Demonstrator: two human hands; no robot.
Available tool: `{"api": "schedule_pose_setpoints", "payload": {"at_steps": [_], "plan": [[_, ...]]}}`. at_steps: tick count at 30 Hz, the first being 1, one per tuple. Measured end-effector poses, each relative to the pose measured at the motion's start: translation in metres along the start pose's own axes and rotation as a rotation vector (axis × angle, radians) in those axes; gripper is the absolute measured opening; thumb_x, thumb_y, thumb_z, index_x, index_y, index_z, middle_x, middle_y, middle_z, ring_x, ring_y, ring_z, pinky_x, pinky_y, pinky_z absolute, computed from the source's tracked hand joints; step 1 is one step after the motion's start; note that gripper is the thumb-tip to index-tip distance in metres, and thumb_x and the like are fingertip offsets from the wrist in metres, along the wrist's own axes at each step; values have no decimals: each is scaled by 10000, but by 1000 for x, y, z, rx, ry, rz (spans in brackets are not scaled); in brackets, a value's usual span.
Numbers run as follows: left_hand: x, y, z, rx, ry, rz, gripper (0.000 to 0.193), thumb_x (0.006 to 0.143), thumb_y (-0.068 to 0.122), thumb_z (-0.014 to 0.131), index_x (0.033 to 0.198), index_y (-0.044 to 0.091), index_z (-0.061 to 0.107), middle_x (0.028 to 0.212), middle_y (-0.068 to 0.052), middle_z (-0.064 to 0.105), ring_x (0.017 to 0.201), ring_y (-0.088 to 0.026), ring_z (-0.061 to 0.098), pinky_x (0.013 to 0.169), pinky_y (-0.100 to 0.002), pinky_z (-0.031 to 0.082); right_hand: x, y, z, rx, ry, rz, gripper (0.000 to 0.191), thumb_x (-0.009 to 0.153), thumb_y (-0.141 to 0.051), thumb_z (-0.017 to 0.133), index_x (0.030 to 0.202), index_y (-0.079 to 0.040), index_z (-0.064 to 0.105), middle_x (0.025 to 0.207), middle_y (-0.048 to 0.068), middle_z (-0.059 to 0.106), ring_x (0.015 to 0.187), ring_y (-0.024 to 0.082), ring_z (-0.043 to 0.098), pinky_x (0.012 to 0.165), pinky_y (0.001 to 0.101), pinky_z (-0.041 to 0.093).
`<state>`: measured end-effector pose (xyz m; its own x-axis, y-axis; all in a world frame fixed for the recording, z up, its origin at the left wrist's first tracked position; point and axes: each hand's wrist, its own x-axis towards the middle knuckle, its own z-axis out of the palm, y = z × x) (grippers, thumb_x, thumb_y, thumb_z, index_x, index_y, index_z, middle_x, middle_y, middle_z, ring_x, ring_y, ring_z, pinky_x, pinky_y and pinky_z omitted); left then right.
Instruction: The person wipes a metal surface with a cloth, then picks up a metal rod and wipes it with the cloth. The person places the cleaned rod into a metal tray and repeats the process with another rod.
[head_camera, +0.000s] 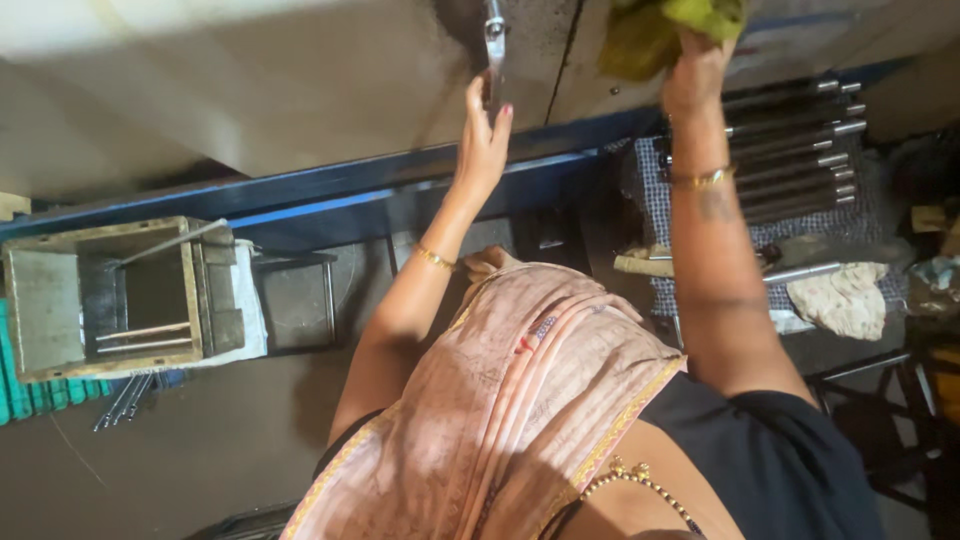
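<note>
Both hands raised at a pale panel
Left hand (485, 130) pinches a metal tool (494, 45); right hand (695, 75) grips a yellow-green cloth (665, 25) (steel rods (795, 150) nearby).

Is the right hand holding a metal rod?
No, the right hand grips a yellow-green cloth pressed against the pale surface; the rods lie on the bench below.

At the top of the frame, the metal tool (494, 45) looks shiny, the yellow-green cloth (668, 28) soft and crumpled. Upper right, steel rods (800, 150) gleam smooth. At left, the metal box (60, 300) looks dull, rough.
</note>
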<state>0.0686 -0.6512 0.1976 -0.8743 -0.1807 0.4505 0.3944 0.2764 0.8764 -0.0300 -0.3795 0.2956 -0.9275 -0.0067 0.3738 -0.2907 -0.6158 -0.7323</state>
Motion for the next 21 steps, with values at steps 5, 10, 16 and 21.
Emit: {"api": "schedule_pose_setpoints", "payload": {"at_steps": [5, 10, 16, 21], "plan": [[-97, -1, -17, -80, -130, -299, 494, 995, 62, 620, 1447, 52, 421, 1329, -154, 641, 1191, -248, 649, 1018, -354, 531, -109, -16, 35, 433, -209, 378, 920, 972, -773, 479, 1616, -125, 370, 1583, 117, 427, 1396, 314, 453, 1194, 498, 390], [-180, 45, -35, -132, -201, -422, 313, 1002, 65, 630, 1312, 42, 596, 1289, -113, 689, 1091, -191, 684, 959, -318, 547, -189, -31, 65, 405, -244, 474, 1039, 888, -842, 411, 1693, -207, 245, 1789, 121, 251, 1586, 354, 354, 1312, 555, 357], [-221, 157, -46, -22, -233, -252, 282, 996, 162, 708, 1254, 56, 664, 1178, -101, 657, 1044, -196, 668, 928, -326, 556, -260, -48, 77, 353, -192, 486, 1048, 915, -851, 375, 1718, -193, 236, 1748, 88, 253, 1580, 300, 291, 1287, 510, 301], [-252, 200, -23, 53, -326, -19, 627, 851, 324, 852, 1285, -15, 552, 1224, -172, 577, 1123, -346, 590, 940, -401, 485, -321, -47, 76, 30, -133, 416, 988, 982, -829, 307, 1709, -162, 254, 1734, 64, 288, 1568, 233, 298, 1295, 392, 296]]}}
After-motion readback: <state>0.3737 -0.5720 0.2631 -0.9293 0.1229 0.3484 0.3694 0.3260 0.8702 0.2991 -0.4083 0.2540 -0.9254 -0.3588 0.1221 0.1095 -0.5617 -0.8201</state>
